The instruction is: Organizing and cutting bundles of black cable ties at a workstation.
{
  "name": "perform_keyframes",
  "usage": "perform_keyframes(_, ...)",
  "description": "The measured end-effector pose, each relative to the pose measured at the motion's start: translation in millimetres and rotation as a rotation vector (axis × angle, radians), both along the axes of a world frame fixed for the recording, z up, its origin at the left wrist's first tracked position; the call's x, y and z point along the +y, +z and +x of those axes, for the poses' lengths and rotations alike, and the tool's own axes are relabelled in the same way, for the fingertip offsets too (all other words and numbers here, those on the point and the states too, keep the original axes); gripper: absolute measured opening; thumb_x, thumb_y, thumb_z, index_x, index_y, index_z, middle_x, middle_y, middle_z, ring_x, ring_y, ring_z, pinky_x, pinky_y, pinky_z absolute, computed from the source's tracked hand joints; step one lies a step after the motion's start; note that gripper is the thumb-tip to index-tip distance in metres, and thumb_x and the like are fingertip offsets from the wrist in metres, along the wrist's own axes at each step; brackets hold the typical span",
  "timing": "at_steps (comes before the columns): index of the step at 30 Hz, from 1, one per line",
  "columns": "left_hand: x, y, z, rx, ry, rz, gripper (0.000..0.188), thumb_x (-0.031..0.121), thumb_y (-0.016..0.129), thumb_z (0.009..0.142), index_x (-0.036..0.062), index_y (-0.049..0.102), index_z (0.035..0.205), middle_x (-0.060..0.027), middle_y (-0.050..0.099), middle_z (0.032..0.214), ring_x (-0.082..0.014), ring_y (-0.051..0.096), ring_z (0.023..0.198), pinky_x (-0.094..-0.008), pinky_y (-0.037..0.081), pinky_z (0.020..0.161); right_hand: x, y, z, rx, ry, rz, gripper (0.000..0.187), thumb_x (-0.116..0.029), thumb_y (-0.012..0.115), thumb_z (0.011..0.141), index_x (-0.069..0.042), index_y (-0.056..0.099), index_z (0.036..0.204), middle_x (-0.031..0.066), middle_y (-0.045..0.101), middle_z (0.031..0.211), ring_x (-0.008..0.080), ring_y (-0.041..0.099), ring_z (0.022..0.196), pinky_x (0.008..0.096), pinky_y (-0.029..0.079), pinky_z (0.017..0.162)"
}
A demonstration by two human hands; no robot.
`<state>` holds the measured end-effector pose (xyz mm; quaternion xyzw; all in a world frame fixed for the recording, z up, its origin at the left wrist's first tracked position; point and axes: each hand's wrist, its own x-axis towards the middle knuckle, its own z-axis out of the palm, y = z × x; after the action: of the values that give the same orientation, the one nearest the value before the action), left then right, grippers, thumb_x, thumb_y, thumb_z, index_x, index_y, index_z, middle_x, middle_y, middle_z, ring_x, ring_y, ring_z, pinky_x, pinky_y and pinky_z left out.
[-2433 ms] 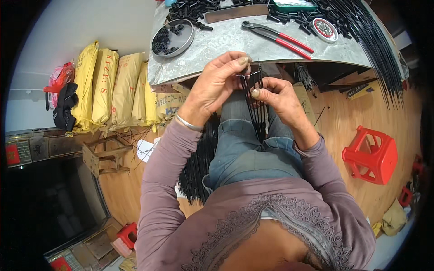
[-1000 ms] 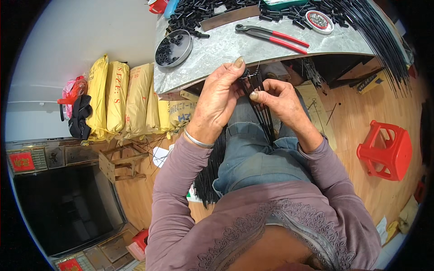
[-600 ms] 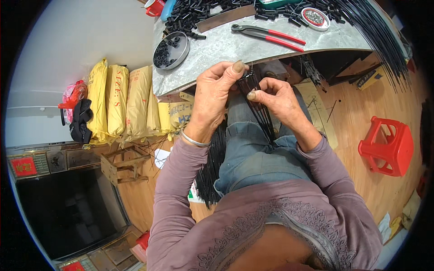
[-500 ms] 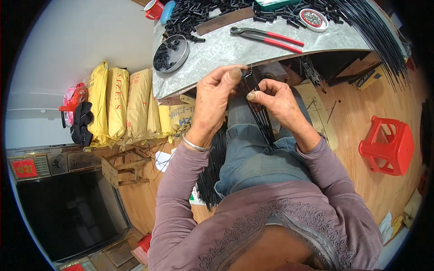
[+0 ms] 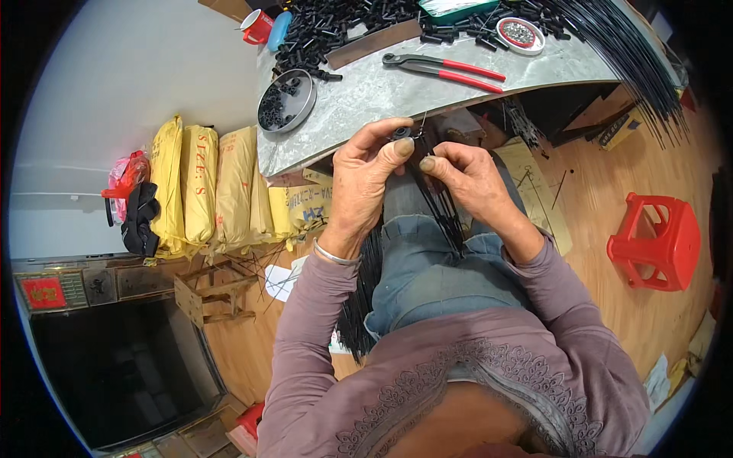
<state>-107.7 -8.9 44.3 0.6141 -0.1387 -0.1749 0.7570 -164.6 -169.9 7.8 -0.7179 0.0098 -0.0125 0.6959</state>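
Note:
Just below the table's front edge, over my lap, my left hand (image 5: 365, 172) pinches a small black plastic part (image 5: 402, 133) between thumb and forefinger. A thin upright wire (image 5: 424, 120) shows beside the part. Close by on the right, my right hand (image 5: 475, 177) is closed, thumb pressed to its fingers; what it pinches is too small to make out. Long thin black rods (image 5: 441, 210) run from between the hands down onto my jeans (image 5: 427, 267). More black rods (image 5: 355, 320) hang beside my left leg.
The grey table (image 5: 366, 99) holds red-handled pincers (image 5: 447, 72), a round dish (image 5: 287, 101) of small black rings, a white dish (image 5: 521, 35) of metal bits and heaped black tubes (image 5: 328, 34). Rods (image 5: 626, 53) overhang its right end. A red stool (image 5: 657, 240) stands right; yellow sacks (image 5: 200, 183) line the left.
My left hand has tilted, so the black part now shows more plainly at the thumb tip. My right hand has shifted slightly down. The whole view has moved a little.

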Motion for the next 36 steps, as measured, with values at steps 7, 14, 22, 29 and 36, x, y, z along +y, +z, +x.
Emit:
perform_keyframes(7,-5.2,-4.7,-1.6,-0.044,0.009,-0.040,0.031,0.012,0.074,0.082,0.0036,0.066,0.111,0.0015,0.062,0.086,-0.0053,0.051,0.069,-0.0185,0.042,0.063,-14.7,8.2,4.2,0.063,0.132,0.027,0.029,-0.026,0.065,0.089,-0.001,0.059,0.075,-0.0056,0.049,0.065,0.0036,0.042,0.063,0.0228,0.036,0.054)
perform_keyframes(14,-8.9,-2.4,-4.1,-0.045,0.005,-0.034,0.031,0.011,0.073,0.082,0.0035,0.066,0.111,0.0015,0.062,0.085,-0.0053,0.051,0.069,-0.0183,0.042,0.063,-16.2,2.1,4.1,-0.011,0.107,-0.034,0.029,-0.027,0.065,0.090,-0.002,0.060,0.075,-0.0056,0.050,0.065,0.0032,0.042,0.062,0.0225,0.035,0.054)
perform_keyframes(22,-6.9,-4.4,-2.0,-0.045,-0.042,-0.006,0.031,0.009,0.072,0.082,0.0035,0.066,0.112,0.0013,0.063,0.086,-0.0048,0.052,0.070,-0.0185,0.043,0.062,-26.4,-3.7,9.9,0.065,0.272,0.012,0.030,-0.030,0.064,0.090,-0.005,0.060,0.074,-0.0056,0.048,0.063,0.0042,0.044,0.059,0.0216,0.035,0.053)
perform_keyframes(29,-8.6,7.9,-7.5,-0.077,-0.115,0.095,0.034,-0.001,0.058,0.074,-0.0009,0.067,0.106,-0.0029,0.059,0.087,-0.0097,0.053,0.072,-0.0211,0.042,0.062,-36.2,11.3,11.0,0.228,0.467,0.123,0.016,-0.020,0.064,0.082,-0.005,0.067,0.076,-0.0017,0.058,0.066,0.0059,0.049,0.061,0.0226,0.040,0.056)
perform_keyframes(36,-8.3,-3.6,-0.3,-0.172,-0.710,-0.300,0.024,0.021,0.075,0.078,0.0002,0.063,0.081,-0.0058,0.050,0.075,-0.0182,0.045,0.064,-0.0303,0.037,0.058,-27.9,4.6,-2.2,0.190,0.721,0.198,0.011,-0.009,0.072,0.072,0.001,0.068,0.076,0.0033,0.064,0.069,0.0108,0.059,0.067,0.0262,0.046,0.061)
